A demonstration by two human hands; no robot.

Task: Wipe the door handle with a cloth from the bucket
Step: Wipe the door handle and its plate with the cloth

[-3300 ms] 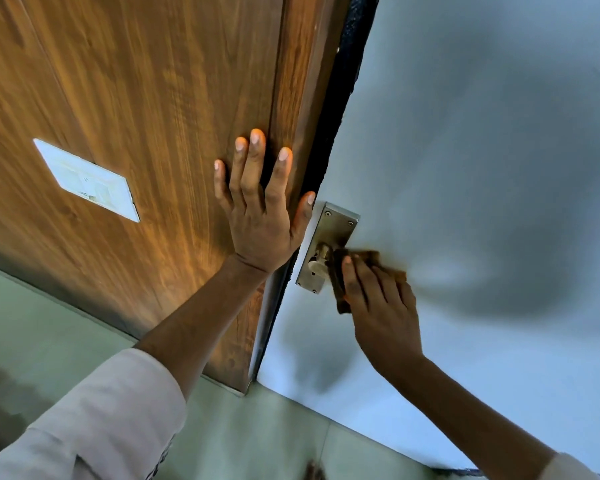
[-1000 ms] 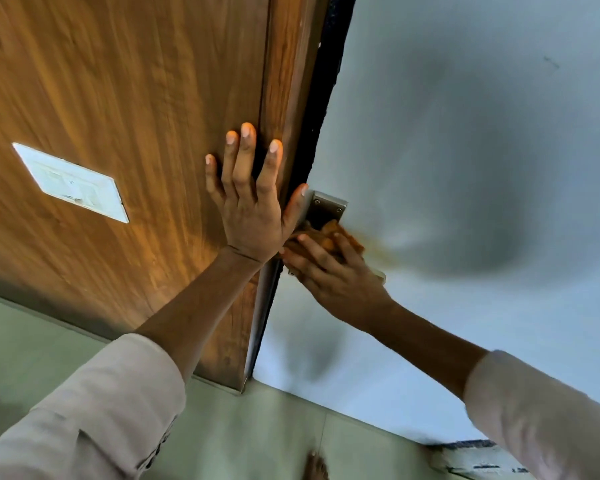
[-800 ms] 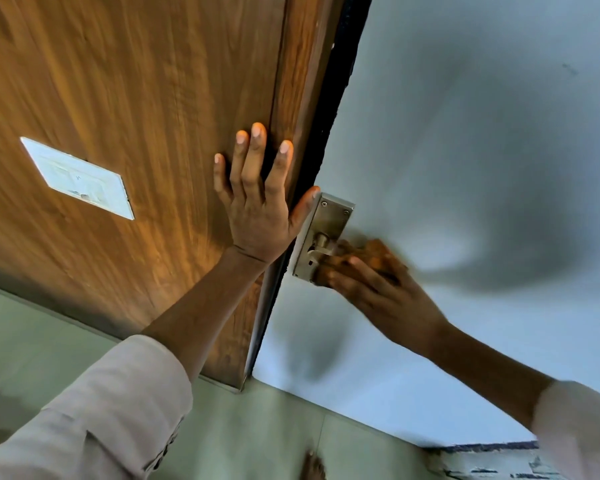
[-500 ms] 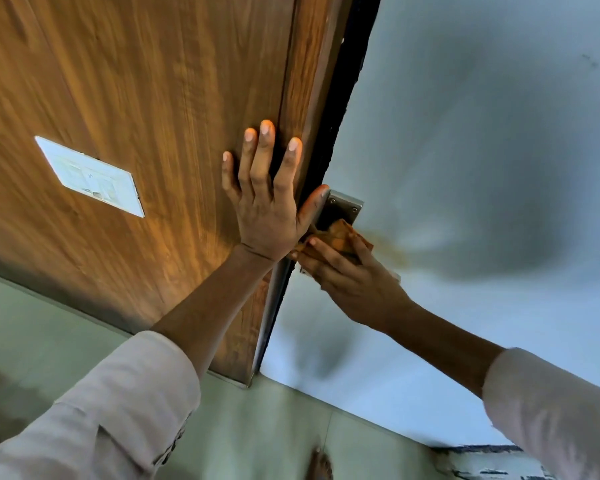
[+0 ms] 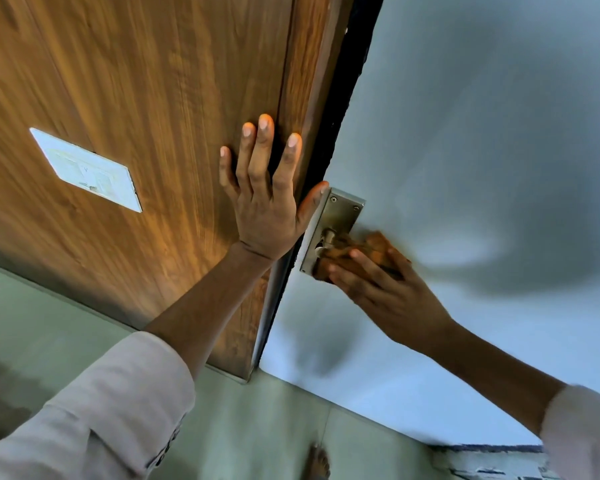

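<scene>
A brushed metal door handle on a long backplate sits at the left edge of a pale grey door. My right hand presses a brown cloth around the lever, which the cloth mostly hides. My left hand lies flat with fingers spread on the wooden panel, its thumb touching the backplate's upper corner. The bucket is out of view.
A white switch plate is set in the wooden panel to the left. A dark gap runs between the panel and the door. Pale green floor tiles lie below, with a bare foot and a mat's edge.
My right hand with the cloth has slid back and forth over the handle, from the plate's left side out along the lever to the right. My left hand has stayed flat on the wood.
</scene>
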